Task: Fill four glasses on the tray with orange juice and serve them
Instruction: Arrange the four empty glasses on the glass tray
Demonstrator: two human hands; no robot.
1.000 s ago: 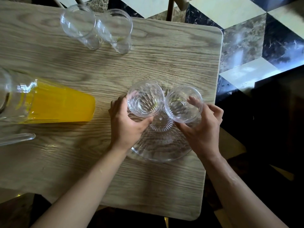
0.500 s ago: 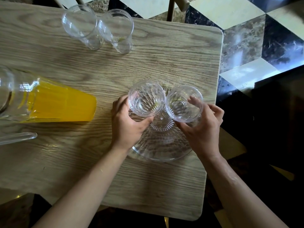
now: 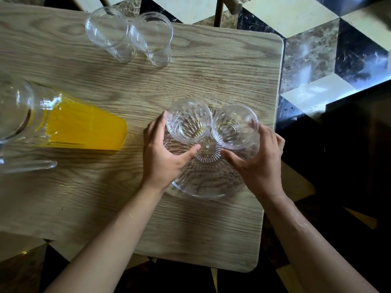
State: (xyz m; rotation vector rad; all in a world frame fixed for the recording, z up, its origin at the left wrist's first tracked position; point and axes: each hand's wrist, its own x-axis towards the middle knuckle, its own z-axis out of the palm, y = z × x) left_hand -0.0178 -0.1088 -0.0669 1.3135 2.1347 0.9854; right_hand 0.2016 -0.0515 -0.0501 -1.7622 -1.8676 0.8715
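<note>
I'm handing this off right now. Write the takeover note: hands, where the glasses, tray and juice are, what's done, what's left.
Left hand: curled round the left glass on the tray.
Right hand: curled round the right glass on the tray.
Both glasses are empty and stand side by side on the far half of the clear tray.
Two more empty glasses stand at the table's far edge, off the tray.
Juice pitcher stands at the left, with juice in it.
Done: two glasses on the tray.
Left: add the other two, fill all four, serve.
</note>
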